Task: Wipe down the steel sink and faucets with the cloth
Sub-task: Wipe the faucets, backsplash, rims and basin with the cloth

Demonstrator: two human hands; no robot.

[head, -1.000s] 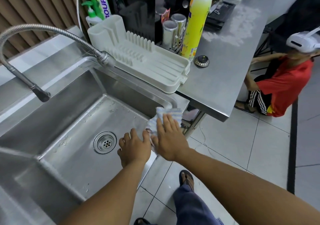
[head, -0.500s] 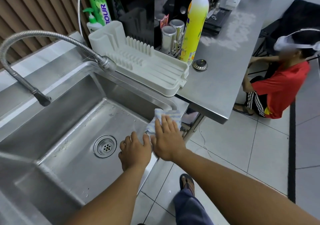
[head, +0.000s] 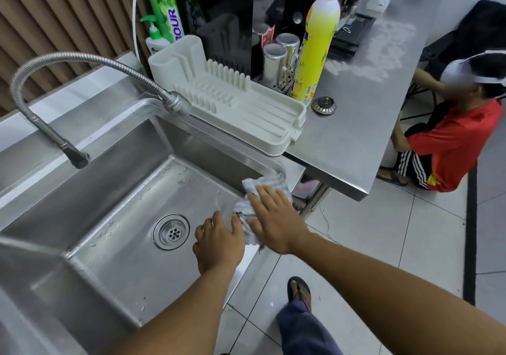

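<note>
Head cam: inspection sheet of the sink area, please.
Surface: steel sink, droplets on the basin floor.
Job's things: cloth over the sink corner nearest the counter; faucet over the basin, untouched.
Clutter: dish rack, yellow bottle, green bottle, steel cups, strainer on the counter.
Hands: right hand pressed flat on cloth; left hand on the front rim beside it, grip unclear.
Cables: white cable beside the green bottle.
Surroundings: person in red shirt seated beyond the counter; tiled floor.
</note>
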